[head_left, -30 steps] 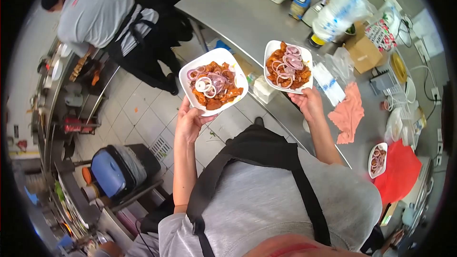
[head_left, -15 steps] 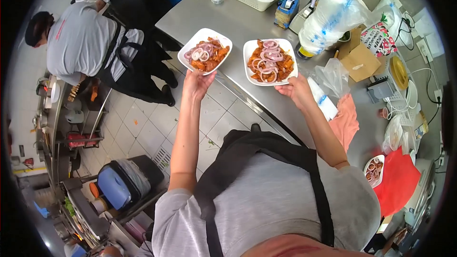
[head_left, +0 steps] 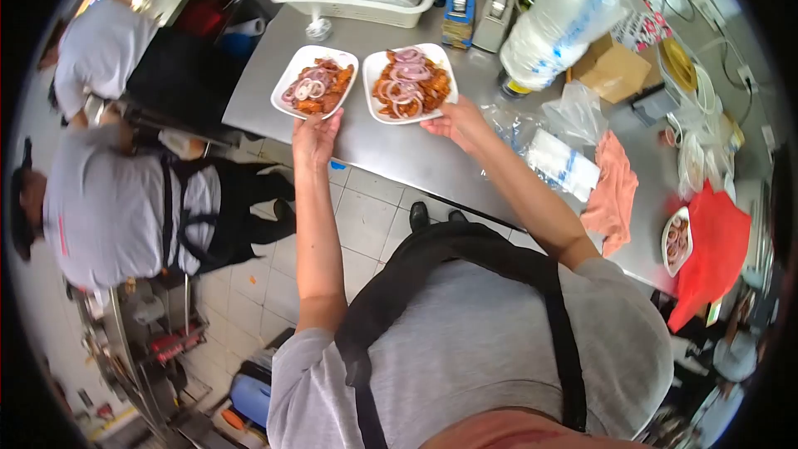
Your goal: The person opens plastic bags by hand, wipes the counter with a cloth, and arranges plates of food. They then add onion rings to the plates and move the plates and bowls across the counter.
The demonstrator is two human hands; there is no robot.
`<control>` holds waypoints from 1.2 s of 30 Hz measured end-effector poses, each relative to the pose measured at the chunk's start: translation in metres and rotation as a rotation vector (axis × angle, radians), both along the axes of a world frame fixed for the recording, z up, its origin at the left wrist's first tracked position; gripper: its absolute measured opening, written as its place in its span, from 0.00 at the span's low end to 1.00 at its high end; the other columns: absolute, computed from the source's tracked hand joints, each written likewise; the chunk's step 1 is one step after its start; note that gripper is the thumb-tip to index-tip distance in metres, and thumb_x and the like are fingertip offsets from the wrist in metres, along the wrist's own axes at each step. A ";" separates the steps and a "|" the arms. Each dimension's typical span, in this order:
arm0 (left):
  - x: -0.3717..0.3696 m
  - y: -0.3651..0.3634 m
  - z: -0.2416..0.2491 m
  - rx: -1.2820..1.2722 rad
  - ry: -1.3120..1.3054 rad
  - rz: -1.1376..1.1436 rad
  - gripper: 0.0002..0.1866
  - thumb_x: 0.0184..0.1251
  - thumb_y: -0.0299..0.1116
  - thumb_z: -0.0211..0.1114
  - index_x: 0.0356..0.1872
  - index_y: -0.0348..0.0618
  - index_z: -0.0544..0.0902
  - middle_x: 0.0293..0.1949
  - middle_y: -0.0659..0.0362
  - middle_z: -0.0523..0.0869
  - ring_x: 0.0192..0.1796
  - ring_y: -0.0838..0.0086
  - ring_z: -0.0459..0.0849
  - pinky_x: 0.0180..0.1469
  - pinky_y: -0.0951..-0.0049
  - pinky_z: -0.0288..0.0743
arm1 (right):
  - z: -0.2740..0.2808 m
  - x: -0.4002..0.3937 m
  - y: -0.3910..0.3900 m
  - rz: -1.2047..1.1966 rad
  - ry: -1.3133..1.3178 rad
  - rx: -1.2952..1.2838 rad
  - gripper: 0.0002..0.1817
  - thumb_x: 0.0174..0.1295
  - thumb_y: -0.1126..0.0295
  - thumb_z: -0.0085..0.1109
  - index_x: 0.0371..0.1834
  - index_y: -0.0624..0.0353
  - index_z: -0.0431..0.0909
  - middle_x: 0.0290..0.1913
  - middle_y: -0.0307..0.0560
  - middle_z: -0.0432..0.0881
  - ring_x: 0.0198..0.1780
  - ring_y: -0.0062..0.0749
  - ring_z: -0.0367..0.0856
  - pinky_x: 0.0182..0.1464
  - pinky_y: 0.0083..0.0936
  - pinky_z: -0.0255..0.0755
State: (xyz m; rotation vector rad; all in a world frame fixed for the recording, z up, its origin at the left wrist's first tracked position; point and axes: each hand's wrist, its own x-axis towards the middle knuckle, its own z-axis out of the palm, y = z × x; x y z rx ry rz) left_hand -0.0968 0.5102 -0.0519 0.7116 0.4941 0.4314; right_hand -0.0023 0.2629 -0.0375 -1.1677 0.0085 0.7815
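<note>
My left hand (head_left: 316,140) grips the near edge of a white square bowl (head_left: 285,76). In it lie reddish-brown saucy food pieces (head_left: 339,81) topped with onion rings (head_left: 307,91). My right hand (head_left: 455,123) is closed on the near right corner of a second white square bowl (head_left: 374,102), filled with similar food and purple-edged onion rings (head_left: 407,72). Both bowls are side by side, roughly level, over the near part of the steel table (head_left: 349,135). A narrow gap separates them. The fingers beneath the bowls are partly hidden.
A white basket of plastic lids (head_left: 357,10), tape dispensers (head_left: 459,21) and bagged plastic (head_left: 553,29) stand along the back. A pink cloth (head_left: 611,191), red bag (head_left: 715,254) and another bowl of food (head_left: 677,241) lie right. Two co-workers (head_left: 108,199) (head_left: 104,50) stand left.
Both bowls have moved, with my hands, further over the table toward its left end. The view has turned, and the co-workers appear lower and further left.
</note>
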 end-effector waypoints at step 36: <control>0.080 -0.631 0.019 0.474 0.048 -1.625 0.18 0.64 0.28 0.49 0.55 0.37 0.63 0.42 0.50 0.77 0.39 0.70 0.78 0.42 0.73 0.74 | 0.002 -0.181 -0.489 -0.624 -0.581 -1.408 0.16 0.48 0.58 0.57 0.35 0.56 0.75 0.39 0.57 0.73 0.45 0.48 0.71 0.46 0.39 0.66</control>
